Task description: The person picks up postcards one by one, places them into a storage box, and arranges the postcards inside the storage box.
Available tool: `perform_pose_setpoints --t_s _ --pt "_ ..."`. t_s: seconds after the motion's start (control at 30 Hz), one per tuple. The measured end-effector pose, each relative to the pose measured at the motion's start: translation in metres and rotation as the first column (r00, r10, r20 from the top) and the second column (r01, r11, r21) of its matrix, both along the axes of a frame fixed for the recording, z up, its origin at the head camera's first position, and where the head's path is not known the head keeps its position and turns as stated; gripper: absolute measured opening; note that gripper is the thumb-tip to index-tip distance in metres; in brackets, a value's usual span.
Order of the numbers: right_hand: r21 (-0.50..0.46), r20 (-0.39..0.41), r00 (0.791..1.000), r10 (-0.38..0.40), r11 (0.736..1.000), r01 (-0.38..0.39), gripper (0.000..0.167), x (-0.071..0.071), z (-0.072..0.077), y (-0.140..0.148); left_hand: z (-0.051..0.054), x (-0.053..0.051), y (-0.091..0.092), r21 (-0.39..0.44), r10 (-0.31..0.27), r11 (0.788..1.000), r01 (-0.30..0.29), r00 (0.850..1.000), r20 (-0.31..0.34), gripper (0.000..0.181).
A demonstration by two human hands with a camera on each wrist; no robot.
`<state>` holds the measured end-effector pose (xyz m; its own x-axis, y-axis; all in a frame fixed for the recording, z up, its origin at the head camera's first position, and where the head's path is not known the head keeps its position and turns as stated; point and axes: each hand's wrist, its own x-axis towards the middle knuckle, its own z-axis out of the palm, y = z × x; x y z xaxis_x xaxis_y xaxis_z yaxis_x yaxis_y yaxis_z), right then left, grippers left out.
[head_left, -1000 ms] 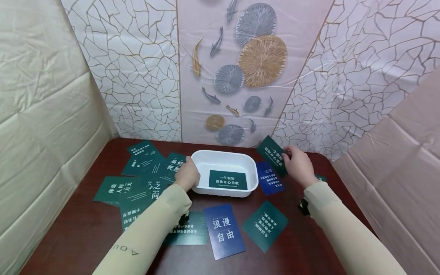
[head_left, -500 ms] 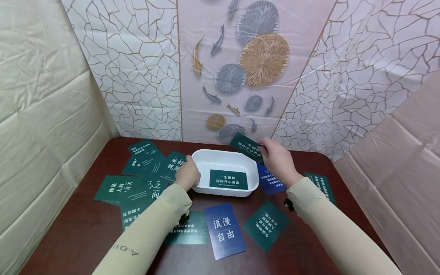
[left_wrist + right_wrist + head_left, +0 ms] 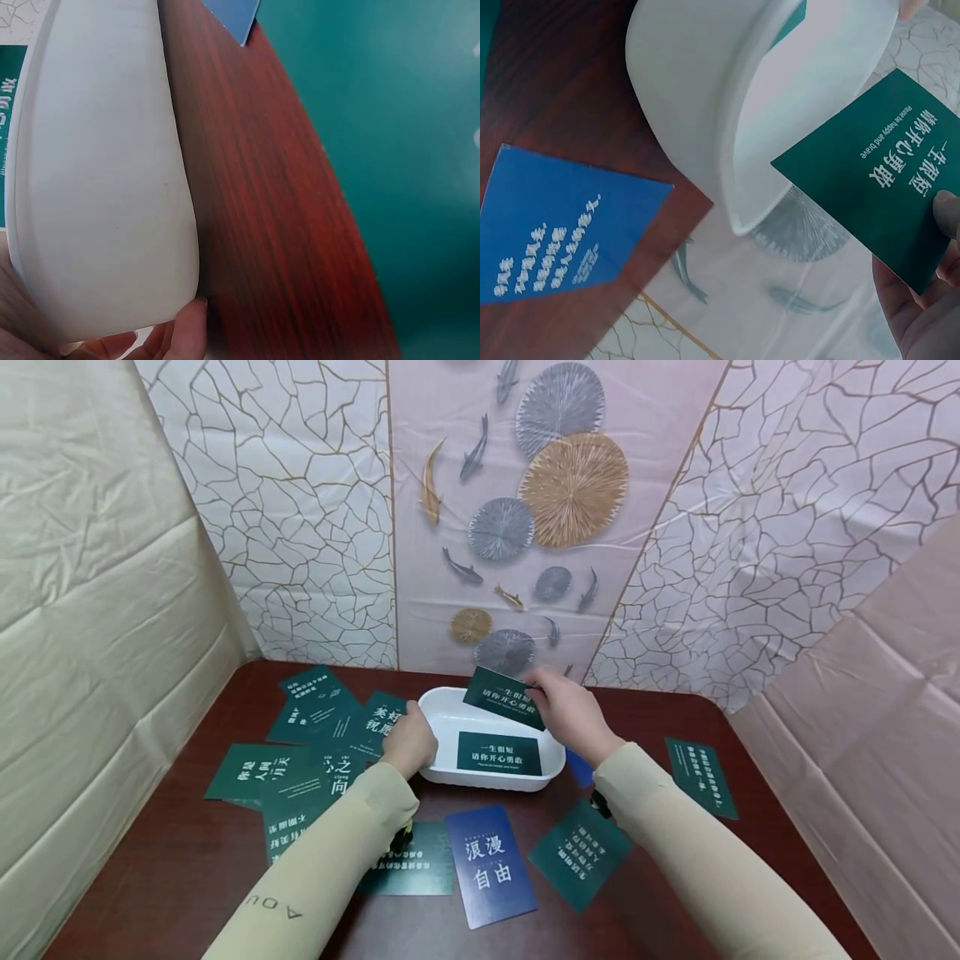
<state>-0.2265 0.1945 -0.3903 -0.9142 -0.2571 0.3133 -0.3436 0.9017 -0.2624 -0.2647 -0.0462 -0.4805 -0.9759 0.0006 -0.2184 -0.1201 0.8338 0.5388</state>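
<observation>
My left hand grips the left end of a white plastic tub; in the left wrist view its fingers curl at the tub's end. Inside the tub lies a green card with white printed characters. Above the tub's right back part, my right hand pinches another green card by its right end, held tilted. The right wrist view has the thumb on the printed face of this card, with fingers behind it.
Several green cards overlap on the dark red table left of the tub. A blue card and a green card lie in front. Another blue card is right of the tub, partly behind my right arm. A green card lies far right.
My right hand has carried its green card left, from beside the tub to above it. The far right card has come into view. My left hand stays on the tub.
</observation>
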Motion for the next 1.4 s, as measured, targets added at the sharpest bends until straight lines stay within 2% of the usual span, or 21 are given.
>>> perform_pose_setpoints --t_s 0.27,0.63,0.9,1.1,1.2,1.4 --pt "-0.018 0.107 0.994 -0.001 1.0 0.003 0.013 -0.007 -0.013 -0.006 0.0 -0.001 0.0 -0.006 0.001 1.0 -0.001 1.0 0.0 0.074" --pt "-0.055 0.278 0.96 0.023 0.998 -0.008 0.016 -0.017 -0.037 -0.005 0.004 0.001 0.001 -0.007 0.009 1.0 -0.009 1.0 -0.002 0.077" --pt "-0.033 0.31 0.951 -0.015 0.999 0.027 0.018 -0.026 -0.046 -0.007 0.002 0.001 0.001 -0.002 0.01 1.0 -0.01 1.0 -0.017 0.073" --pt "0.027 0.334 0.939 -0.078 0.997 0.073 0.028 -0.031 -0.052 -0.012 0.001 0.002 0.001 -0.002 0.007 1.0 -0.007 1.0 -0.025 0.073" --pt "0.064 0.343 0.935 -0.091 0.995 0.073 0.034 -0.032 -0.055 -0.014 0.002 0.002 0.001 -0.006 0.01 1.0 -0.01 1.0 -0.026 0.074" --pt "0.144 0.306 0.946 -0.108 0.987 0.067 0.039 -0.034 -0.063 -0.017 0.0 0.002 0.002 -0.021 0.013 1.0 -0.014 0.999 -0.042 0.069"
